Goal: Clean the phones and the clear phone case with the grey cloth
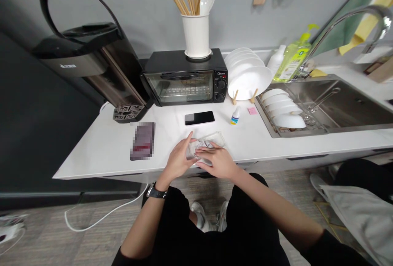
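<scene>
At the counter's front edge lies a clear, flat plastic case (pixel 219 137), partly covered by my hands. My left hand (pixel 179 157), with a watch on its wrist, grips the case's left end between thumb and fingers. A crumpled whitish wipe or tissue (pixel 206 143) is under the fingers of my right hand (pixel 219 161), which presses it onto the case. Beyond the hands lies a black-screened phone (pixel 199 118). A small white bottle (pixel 235 116) with a blue and yellow label stands to the right, beside a pink sticky note (pixel 252 111).
A blurred-out dark purple item (pixel 143 141) lies left on the counter (pixel 101 151). Behind are a drinks dispenser (pixel 101 69), a toaster oven (pixel 184 82) bearing a utensil holder (pixel 196 34), and racked plates (pixel 250 82). Right is a sink (pixel 344 106) with bowls (pixel 288 120). A person sits at far right.
</scene>
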Tool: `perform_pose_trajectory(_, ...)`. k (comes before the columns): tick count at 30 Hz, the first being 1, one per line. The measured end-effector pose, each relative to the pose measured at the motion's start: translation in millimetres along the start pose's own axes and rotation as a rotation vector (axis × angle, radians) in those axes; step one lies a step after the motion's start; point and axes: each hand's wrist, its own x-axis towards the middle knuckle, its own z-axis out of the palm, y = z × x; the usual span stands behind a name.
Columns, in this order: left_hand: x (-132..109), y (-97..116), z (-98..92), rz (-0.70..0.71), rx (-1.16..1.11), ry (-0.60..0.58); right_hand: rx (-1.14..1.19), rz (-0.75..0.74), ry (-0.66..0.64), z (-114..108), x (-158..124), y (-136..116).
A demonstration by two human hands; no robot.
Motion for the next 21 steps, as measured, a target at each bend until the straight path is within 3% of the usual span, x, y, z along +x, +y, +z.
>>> perform_pose_trajectory(5, 2.5, 4.5, -0.4, -0.014, 0.009, 0.002, -0.076, 0.093, 0.042, -26.6, -25.7, 38.0)
perform_pose_trajectory(8, 4.1, 4.9, -1.4, -0.021, 0.008, -0.028, -0.160, 0.139, 0.082, -26.7, -23.1, 47.4)
perform_pose_trajectory(11, 3.8, 4.3, -2.3, -0.016, 0.001, -0.042, -0.165, 0.138, 0.095, -11.3, -6.4, 34.9)
perform_pose_trajectory(16, -0.8, 1.2, -2.5, -0.005, -0.014, -0.049, 0.001, 0.047, 0.036, 13.0, 12.9, -7.2)
perform_pose_trajectory(18, -2.5, 1.4, -2.3, -0.004, 0.001, -0.045, 0.022, 0.032, 0.014, 10.1, 7.5, -13.2)
perform_pose_trajectory(21, -4.1, 3.1, -1.6, 0.012, 0.024, -0.029, -0.034, 0.054, 0.010, -4.9, -10.9, -2.1)
